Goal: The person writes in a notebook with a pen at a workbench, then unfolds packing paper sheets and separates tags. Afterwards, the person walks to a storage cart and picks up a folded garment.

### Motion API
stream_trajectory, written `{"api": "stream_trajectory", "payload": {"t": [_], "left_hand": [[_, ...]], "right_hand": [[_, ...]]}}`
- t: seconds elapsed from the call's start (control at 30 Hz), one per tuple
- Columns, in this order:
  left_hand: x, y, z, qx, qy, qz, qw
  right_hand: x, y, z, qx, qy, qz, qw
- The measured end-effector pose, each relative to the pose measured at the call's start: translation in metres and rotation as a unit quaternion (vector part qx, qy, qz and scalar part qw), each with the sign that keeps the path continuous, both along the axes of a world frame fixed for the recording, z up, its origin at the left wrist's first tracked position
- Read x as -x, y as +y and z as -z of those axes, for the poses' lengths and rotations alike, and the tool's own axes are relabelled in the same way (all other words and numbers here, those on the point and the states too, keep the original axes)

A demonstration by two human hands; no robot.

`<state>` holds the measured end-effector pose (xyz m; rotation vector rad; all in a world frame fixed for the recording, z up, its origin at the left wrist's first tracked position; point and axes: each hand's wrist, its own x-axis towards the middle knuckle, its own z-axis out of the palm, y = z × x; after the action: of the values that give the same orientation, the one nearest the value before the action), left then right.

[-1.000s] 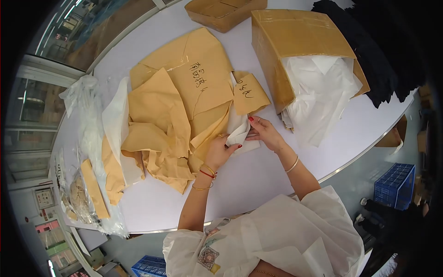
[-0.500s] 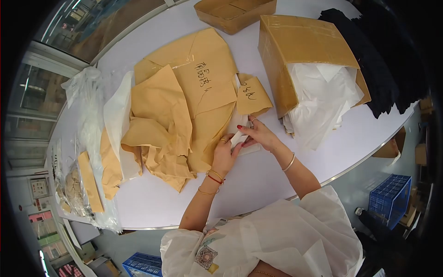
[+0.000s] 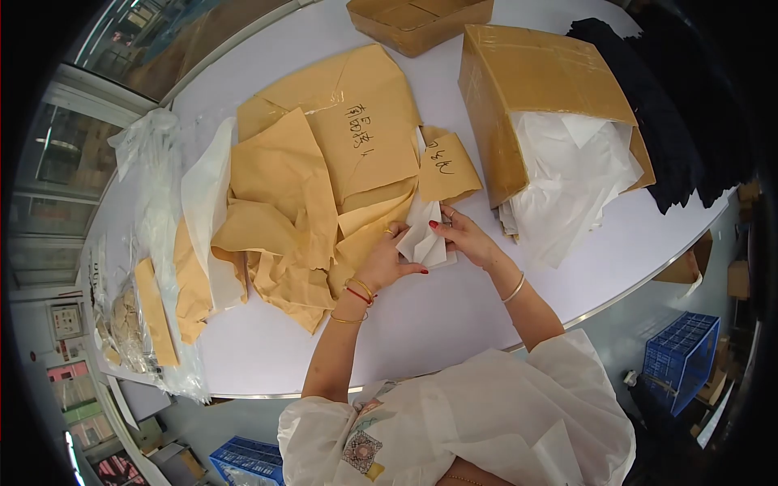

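Observation:
A folded sheet of thin white paper (image 3: 421, 232) lies between my two hands, over a small pale stack at the table's edge side. My right hand (image 3: 468, 240) pinches the paper's right side, its red-nailed thumb on top and the fingers partly hidden behind. At the left side of the sheet, my left hand (image 3: 387, 257) has thumb and fingers spread apart, the thumb stretched along the lower edge. Some of its fingertips are hidden by the paper. Just above lies a small brown paper piece (image 3: 448, 168) with handwriting. A large brown paper parcel (image 3: 377, 121) with handwriting is beside it.
Crumpled brown paper (image 3: 284, 219) and clear plastic bags (image 3: 158, 202) spread over the left of the white table (image 3: 389, 348). An open cardboard box (image 3: 551, 73) with white sheets stands at right, near dark cloth (image 3: 640, 97). A shallow box (image 3: 421, 28) sits at the back.
My left hand has loosened and shifted left and down, its thumb now spread from the fingers. The white paper shows wider and more unfolded, while my right hand still pinches it.

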<state>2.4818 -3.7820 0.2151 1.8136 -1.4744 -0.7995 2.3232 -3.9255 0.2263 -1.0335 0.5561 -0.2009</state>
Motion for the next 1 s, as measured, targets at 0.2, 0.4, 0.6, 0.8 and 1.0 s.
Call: {"api": "stream_trajectory", "payload": {"t": [0.2,0.4,0.6,0.8,1.0], "left_hand": [[0.002,-0.002,-0.025,-0.056,0.034,-0.11,0.992],[-0.031,0.005,-0.077,0.14,0.324,-0.357,0.865],[-0.023,0.011,-0.056,0.062,0.269,-0.316,0.907],[0.002,-0.003,-0.023,-0.013,0.022,-0.017,1.0],[0.028,-0.015,-0.016,0.043,-0.183,0.008,0.982]], "right_hand": [[-0.005,-0.004,-0.007,-0.009,0.036,0.028,0.999],[-0.006,-0.017,-0.004,0.268,0.206,-0.034,0.941],[-0.002,-0.005,0.032,0.506,0.194,0.13,0.83],[0.002,-0.001,0.017,0.382,0.167,0.081,0.905],[0.014,-0.003,0.018,0.313,0.143,0.034,0.938]]}}
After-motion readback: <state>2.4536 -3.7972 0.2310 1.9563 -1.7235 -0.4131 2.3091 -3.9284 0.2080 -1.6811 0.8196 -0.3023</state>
